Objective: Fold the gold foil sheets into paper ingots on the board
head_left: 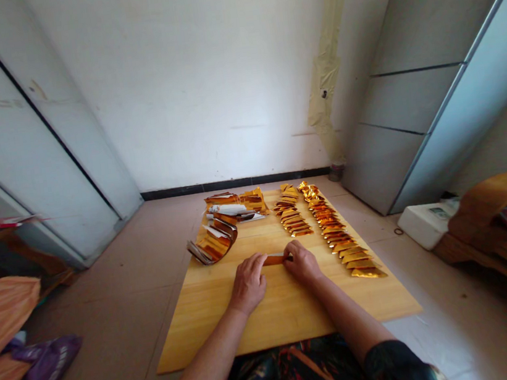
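Note:
Between my two hands a small strip of folded gold foil paper (273, 260) lies low over the wooden board, with a pale edge along its far side. My left hand (248, 282) has its fingers closed on the strip's left end. At the right end, my right hand (301, 261) pinches it with bent fingers. To the right of my hands runs a long row of folded gold foil pieces (340, 241), overlapping one another. A shorter row of folded gold pieces (292, 213) lies beyond my right hand.
The wooden board (224, 324) fills the space before my lap. Loose gold and white foil sheets (216, 238) lie curled at its far left. A white wall (204, 97) stands behind, a grey refrigerator (392, 109) at right, and orange and purple bags (43, 367) at left.

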### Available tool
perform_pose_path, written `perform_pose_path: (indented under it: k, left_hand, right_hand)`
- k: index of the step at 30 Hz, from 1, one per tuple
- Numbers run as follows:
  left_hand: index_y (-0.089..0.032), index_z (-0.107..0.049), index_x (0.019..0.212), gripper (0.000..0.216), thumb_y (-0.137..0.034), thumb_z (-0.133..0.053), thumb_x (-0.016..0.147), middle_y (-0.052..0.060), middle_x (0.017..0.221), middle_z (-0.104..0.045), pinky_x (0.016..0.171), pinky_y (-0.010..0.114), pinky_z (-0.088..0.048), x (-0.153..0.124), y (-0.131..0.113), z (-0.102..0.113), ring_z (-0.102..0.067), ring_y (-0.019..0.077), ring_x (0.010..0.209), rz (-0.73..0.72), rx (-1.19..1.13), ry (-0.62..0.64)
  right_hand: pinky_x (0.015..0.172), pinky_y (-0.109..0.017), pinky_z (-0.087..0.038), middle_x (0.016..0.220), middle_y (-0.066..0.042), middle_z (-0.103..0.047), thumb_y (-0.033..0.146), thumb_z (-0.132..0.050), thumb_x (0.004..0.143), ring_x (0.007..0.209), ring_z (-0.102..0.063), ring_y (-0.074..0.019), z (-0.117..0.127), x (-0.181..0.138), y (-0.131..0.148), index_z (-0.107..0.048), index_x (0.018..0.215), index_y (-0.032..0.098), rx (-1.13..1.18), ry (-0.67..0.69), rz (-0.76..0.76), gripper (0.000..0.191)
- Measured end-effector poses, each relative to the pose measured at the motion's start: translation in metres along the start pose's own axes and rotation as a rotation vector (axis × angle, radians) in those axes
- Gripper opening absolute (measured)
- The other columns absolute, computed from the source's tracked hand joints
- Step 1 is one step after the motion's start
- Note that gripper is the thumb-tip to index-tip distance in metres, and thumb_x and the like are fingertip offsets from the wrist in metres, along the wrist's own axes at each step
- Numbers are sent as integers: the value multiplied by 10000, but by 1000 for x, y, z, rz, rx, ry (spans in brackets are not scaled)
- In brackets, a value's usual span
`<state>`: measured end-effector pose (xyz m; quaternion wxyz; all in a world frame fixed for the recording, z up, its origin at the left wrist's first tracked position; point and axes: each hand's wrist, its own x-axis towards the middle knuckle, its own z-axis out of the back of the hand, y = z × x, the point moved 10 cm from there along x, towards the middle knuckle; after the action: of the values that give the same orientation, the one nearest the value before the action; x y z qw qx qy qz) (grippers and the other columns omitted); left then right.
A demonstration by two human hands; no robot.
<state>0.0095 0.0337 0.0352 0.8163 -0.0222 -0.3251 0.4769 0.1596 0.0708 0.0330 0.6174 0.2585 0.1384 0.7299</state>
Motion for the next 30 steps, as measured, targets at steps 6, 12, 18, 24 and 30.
perform_pose_path:
  k: [6, 12, 18, 24, 30]
  left_hand:
    - [-211, -529, 1200, 540, -32, -456, 696, 82, 1185, -565, 1002, 416, -431, 0, -2, 2, -508, 223, 1118, -13, -5, -5]
    - [-197, -540, 1185, 511, -36, -456, 707, 88, 1166, -555, 1016, 404, -432, -1, -2, 1, -504, 219, 1118, -13, 2, -10]
    - [-194, -548, 1152, 470, -36, -453, 719, 95, 1229, -510, 1015, 399, -442, -1, -3, 3, -500, 214, 1137, -27, 12, -35]
    - [-210, -577, 1101, 438, -40, -466, 713, 91, 1174, -522, 959, 397, -465, -1, -6, 8, -514, 218, 1092, -20, 19, -47]
    - [-200, -631, 898, 285, -50, -478, 710, 74, 966, -571, 857, 365, -467, 1, -11, 8, -531, 208, 945, -23, 40, 23]
  right_hand:
    - [606, -193, -344, 890, 16, -584, 124, -515, 727, 714, -549, -110, -2, -3, 0, -584, 791, 226, -11, -28, 25, 138]
    - [635, -190, -377, 909, 16, -598, 155, -513, 763, 735, -569, -112, 1, -6, 4, -585, 823, 227, -4, -53, 43, 118]
    - [699, -191, -430, 1029, 3, -600, 163, -536, 759, 838, -603, -122, 0, -7, 3, -592, 973, 238, 24, -72, 69, 233]
    - [729, -205, -458, 1149, -17, -560, 169, -547, 746, 899, -603, -131, -4, -11, 0, -556, 1105, 249, 13, -97, 121, 367]
    - [688, -203, -448, 1155, -19, -538, 164, -529, 746, 866, -584, -128, -3, -17, 2, -582, 979, 238, -47, -98, 142, 250]
